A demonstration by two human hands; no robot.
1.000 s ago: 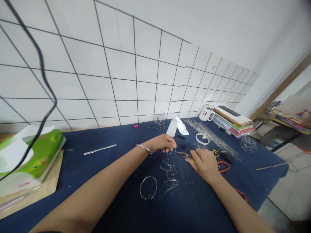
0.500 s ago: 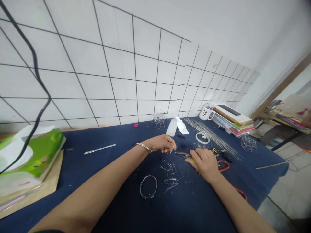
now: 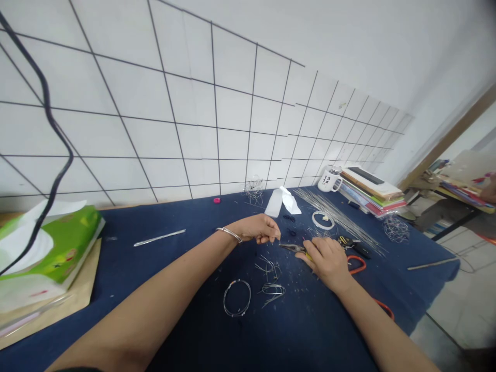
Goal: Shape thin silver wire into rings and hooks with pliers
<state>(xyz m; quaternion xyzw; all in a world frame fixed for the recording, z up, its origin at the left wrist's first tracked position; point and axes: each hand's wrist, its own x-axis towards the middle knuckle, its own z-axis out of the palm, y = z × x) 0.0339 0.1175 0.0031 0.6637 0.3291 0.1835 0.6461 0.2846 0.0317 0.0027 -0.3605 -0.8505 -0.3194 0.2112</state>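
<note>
Left hand: its fingertips [image 3: 278, 235] are pinching together on a thin piece [image 3: 279, 241], too small to make out fully; the left hand [image 3: 258, 229] is hovering over the middle of the tabletop [image 3: 318, 320].
Right hand: the right hand [image 3: 328, 262] is closing round the yellow-handled pliers [image 3: 290, 247], whose nose is pointing at the thin piece; whether they are touching, I cannot tell.
Bracelet: a silver bangle [image 3: 231, 235] is circling the left wrist.
Cut wires: loose wires [image 3: 268, 266] and bent wires [image 3: 272, 293] are lying nearer the front edge than the hands, a wire ring [image 3: 237, 315] just beside them.
Scissors: orange handles [image 3: 357, 264] are showing beside the right hand.
Far edge: a white coil [image 3: 322, 229] and straight rods [image 3: 341, 219] are lying towards it; a mug [image 3: 327, 182] is standing beside stacked books [image 3: 370, 195].
Right corner: a thin stick [image 3: 432, 264] is lying near it.
Left end: a green tissue pack [image 3: 77, 232] is resting there.
</note>
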